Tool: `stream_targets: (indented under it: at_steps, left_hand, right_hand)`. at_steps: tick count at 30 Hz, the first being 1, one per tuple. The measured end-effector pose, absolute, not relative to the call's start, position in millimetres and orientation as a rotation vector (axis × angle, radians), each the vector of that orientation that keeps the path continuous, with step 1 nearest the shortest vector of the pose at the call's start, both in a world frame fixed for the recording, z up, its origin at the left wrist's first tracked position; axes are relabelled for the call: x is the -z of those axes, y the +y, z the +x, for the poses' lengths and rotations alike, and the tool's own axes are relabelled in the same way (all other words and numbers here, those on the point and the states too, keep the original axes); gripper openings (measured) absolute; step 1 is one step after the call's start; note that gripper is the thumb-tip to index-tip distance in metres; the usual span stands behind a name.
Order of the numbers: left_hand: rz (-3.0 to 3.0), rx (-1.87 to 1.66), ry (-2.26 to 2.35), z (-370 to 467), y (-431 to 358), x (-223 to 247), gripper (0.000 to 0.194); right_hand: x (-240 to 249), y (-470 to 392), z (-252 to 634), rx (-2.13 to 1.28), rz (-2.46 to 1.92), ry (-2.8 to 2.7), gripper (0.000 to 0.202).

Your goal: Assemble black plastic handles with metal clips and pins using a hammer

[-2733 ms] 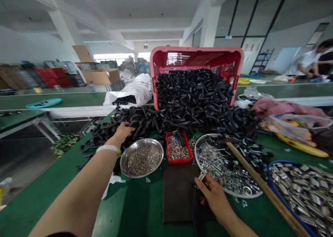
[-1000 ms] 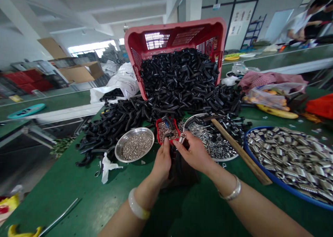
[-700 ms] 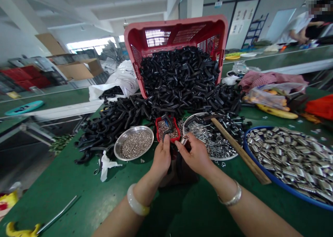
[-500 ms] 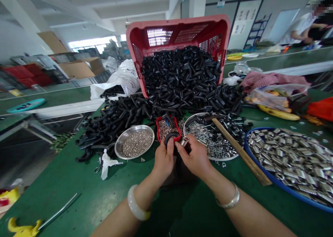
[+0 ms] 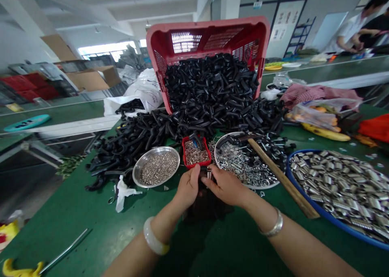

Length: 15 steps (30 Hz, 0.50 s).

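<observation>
My left hand (image 5: 188, 186) is closed round a black curved part (image 5: 203, 170), just in front of the small red tray (image 5: 197, 163) of tiny metal pieces. Between thumb and fingers, my right hand (image 5: 223, 183) pinches a metal spring (image 5: 209, 173) against that part's right end. Both hands nearly meet above a dark object (image 5: 206, 202) on the table, whose shape is unclear. Left of them is a steel bowl (image 5: 156, 167) of small metal pieces. To the right sits a white-rimmed tray (image 5: 261, 187) with washers, bolts and black parts.
A tipped red crate (image 5: 209, 25) spills black parts across the back of the green table (image 5: 115, 240). A wooden-handled hammer (image 5: 282, 177) lies beside a blue-rimmed tray (image 5: 330, 219) of springs. A yellow-handled tool (image 5: 22, 269) is front left. A person (image 5: 349, 35) is far right.
Both hands have moved slightly down and closer together. The spring now stands upright against the black part, which has turned and is more hidden by my fingers.
</observation>
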<state>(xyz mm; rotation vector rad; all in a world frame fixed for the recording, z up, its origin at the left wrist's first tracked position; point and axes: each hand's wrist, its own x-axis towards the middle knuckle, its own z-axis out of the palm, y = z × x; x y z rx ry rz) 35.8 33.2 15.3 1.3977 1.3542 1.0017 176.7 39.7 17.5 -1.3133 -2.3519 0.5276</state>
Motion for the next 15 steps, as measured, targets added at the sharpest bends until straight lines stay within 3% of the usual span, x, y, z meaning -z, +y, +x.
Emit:
stream_targets:
  at_steps: [9,15]
  left_hand:
    - [1.462,-1.016,1.393,38,30,0,0.053]
    - [1.883,-0.827,1.582,27,40,-10,0.061]
  right_hand:
    - [-16,51,175,-0.8,-1.218,-2.354,0.034]
    - [9,72,166,-1.115,-1.229,-1.835,0.025]
